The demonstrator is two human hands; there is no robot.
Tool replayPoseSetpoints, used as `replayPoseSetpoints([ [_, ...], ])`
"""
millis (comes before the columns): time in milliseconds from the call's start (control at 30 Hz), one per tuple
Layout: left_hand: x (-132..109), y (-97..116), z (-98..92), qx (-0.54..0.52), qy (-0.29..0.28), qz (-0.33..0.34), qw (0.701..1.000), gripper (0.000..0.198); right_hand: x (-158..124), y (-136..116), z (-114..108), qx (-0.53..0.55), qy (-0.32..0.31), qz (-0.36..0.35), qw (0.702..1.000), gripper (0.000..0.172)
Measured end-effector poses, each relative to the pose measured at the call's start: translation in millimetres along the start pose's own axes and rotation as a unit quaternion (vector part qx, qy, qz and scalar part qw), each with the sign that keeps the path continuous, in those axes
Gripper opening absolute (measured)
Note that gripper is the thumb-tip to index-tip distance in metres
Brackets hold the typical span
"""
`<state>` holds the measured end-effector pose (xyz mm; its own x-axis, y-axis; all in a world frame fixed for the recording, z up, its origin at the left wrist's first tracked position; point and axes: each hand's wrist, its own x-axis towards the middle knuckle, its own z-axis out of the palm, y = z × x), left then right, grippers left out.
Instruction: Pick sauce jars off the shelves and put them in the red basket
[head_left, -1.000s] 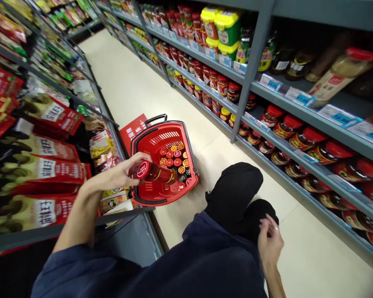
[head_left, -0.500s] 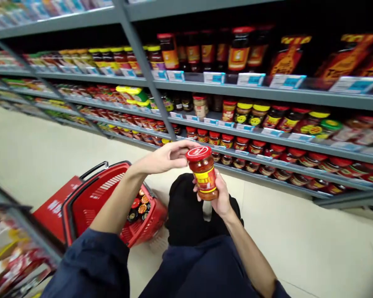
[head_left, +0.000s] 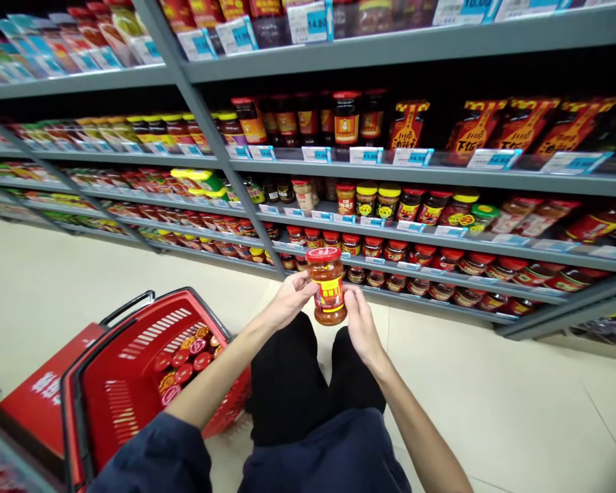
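Note:
A glass jar of reddish-brown sauce (head_left: 329, 291) with a red lid and a yellow-and-red label is held upright above my knees. My left hand (head_left: 291, 301) grips its left side, thumb near the label. On the jar's right side, my right hand (head_left: 360, 316) closes with its fingers against the glass. The label faces me. To my left on the floor stands a red shopping basket (head_left: 128, 370) with a black rim, holding several lidded jars (head_left: 187, 363); my left forearm covers part of it.
In front runs a grey store shelf (head_left: 415, 174) with several tiers of jars and price tags. Red-lidded jars (head_left: 395, 250) line the lower tiers, dark bottles (head_left: 346, 118) a higher one. A red box-like panel (head_left: 51, 387) stands beside the basket. The floor is pale tile.
My left hand has come from beside the lid down onto the jar's left side. The jar has turned more upright with its label toward me. The view has tilted up, showing more shelf.

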<state>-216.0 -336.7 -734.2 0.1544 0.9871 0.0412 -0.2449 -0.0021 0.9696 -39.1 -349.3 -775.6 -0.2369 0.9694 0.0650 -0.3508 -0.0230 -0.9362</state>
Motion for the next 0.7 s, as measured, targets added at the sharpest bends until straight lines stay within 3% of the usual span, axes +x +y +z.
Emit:
replayPoseSetpoints([
  [67,-5.1,-3.4,-3.0,0.014,0.007,0.004,1.0,0.051,0.6,-1.4,-8.4,-0.069,0.009,-0.06,0.996,0.04],
  [200,-17.8,-7.4,-3.4,0.03,-0.011,0.0,0.999,0.046,12.0,-8.3,-16.6,-0.119,-0.044,-0.123,0.984,0.058],
  [433,-23.6,8.1,-5.1,0.067,-0.055,0.0,0.996,0.047,36.8,-30.4,-11.6,-0.135,-0.158,-0.142,0.968,0.075],
  [700,-10.7,19.6,-30.9,0.054,-0.063,0.001,0.997,0.051,48.4,-48.0,12.9,-0.145,-0.173,-0.13,0.966,0.071],
])
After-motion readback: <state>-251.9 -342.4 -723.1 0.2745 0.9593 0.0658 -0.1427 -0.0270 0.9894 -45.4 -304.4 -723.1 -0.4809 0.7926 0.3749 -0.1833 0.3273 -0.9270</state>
